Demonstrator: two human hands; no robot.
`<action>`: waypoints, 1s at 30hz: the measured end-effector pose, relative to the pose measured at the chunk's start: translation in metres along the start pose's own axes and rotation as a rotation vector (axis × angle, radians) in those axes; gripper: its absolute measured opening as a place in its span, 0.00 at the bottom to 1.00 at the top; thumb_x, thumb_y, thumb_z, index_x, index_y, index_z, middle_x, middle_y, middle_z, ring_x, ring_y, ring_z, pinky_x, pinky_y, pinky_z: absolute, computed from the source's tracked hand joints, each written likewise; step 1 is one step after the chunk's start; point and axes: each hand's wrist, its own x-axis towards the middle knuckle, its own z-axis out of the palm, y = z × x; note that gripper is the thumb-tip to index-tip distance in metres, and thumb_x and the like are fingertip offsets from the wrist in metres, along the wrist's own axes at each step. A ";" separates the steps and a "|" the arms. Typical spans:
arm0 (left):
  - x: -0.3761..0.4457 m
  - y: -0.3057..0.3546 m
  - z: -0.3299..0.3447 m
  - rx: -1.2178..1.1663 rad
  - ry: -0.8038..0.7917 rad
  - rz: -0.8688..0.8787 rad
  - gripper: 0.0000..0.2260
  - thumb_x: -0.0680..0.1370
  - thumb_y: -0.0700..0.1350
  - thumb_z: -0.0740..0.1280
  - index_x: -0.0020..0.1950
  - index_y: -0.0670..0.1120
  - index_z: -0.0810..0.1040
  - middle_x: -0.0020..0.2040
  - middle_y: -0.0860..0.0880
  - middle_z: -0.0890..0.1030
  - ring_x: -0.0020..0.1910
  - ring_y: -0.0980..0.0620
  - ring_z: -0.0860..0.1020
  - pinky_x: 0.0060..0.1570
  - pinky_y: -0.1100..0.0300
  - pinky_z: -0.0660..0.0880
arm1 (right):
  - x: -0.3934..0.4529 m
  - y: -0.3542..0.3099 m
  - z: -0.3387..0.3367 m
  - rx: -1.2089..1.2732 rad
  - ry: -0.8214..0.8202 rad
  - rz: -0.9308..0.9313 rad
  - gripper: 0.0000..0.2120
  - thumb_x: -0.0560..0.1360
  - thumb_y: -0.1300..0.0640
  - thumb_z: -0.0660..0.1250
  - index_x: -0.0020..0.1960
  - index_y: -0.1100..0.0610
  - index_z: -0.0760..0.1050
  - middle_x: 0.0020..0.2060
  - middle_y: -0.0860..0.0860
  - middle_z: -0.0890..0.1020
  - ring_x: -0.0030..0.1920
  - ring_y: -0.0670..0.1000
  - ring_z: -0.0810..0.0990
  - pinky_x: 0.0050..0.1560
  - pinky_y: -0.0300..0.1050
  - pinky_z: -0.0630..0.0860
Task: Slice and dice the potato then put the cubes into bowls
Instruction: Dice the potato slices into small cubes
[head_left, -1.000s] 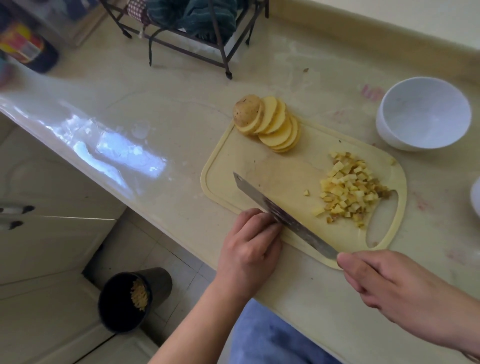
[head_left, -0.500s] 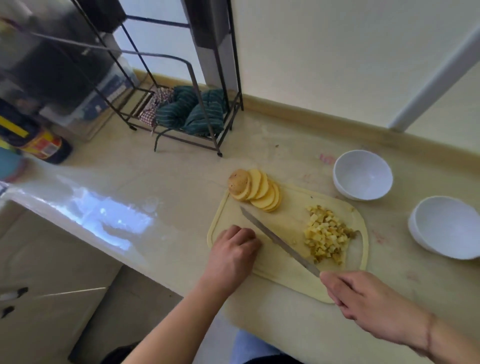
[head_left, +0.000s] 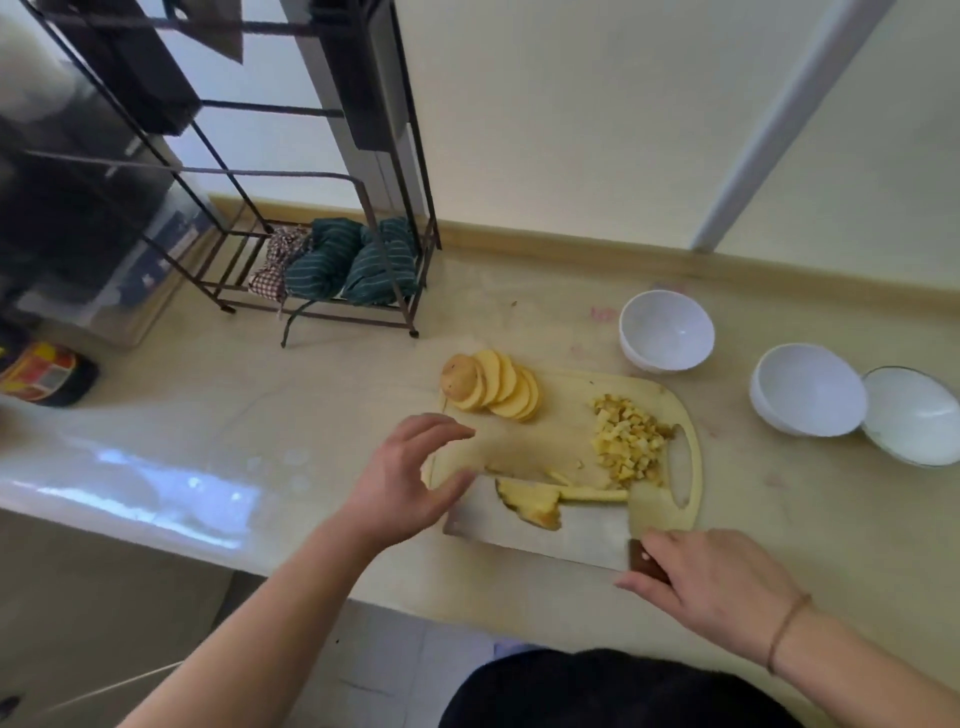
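A cream cutting board (head_left: 561, 431) lies on the counter. A fanned row of potato slices (head_left: 491, 387) sits at its far left corner. A pile of potato cubes (head_left: 628, 441) lies at its right end, beside the handle hole. My right hand (head_left: 706, 582) grips the handle of a cleaver (head_left: 571, 530), whose blade lies flat over the board's near edge with a potato piece (head_left: 535, 501) and a few strips on it. My left hand (head_left: 410, 478) hovers with spread fingers at the blade's left end, holding nothing.
Three white bowls stand to the right: one (head_left: 666, 330) behind the board, two more (head_left: 808, 389) (head_left: 911, 415) farther right. A black wire rack (head_left: 332, 270) with folded cloths stands at the back left. A colourful container (head_left: 44, 371) sits at the far left.
The cleaver has turned from on edge to flat, now carrying a potato piece. My left hand lifted off the board and opened. The camera tilted up.
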 end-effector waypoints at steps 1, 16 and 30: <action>0.007 0.009 0.001 0.038 -0.157 0.065 0.23 0.76 0.59 0.69 0.65 0.47 0.82 0.61 0.50 0.81 0.59 0.56 0.77 0.61 0.61 0.75 | -0.001 0.000 0.002 -0.018 0.002 -0.005 0.48 0.56 0.25 0.14 0.49 0.45 0.64 0.46 0.45 0.81 0.44 0.50 0.81 0.37 0.45 0.67; 0.038 0.047 0.048 0.259 -0.640 0.228 0.24 0.76 0.61 0.70 0.67 0.49 0.78 0.58 0.52 0.78 0.55 0.52 0.75 0.55 0.57 0.74 | -0.008 0.004 0.010 -0.107 0.006 -0.027 0.56 0.56 0.27 0.12 0.59 0.48 0.68 0.49 0.46 0.80 0.45 0.50 0.80 0.40 0.46 0.71; 0.041 0.020 0.068 0.367 -0.507 0.168 0.23 0.75 0.61 0.71 0.63 0.48 0.79 0.57 0.51 0.80 0.58 0.49 0.73 0.58 0.57 0.64 | -0.010 0.009 0.010 -0.078 -0.070 -0.040 0.48 0.61 0.26 0.22 0.59 0.48 0.67 0.53 0.47 0.80 0.49 0.52 0.80 0.42 0.47 0.68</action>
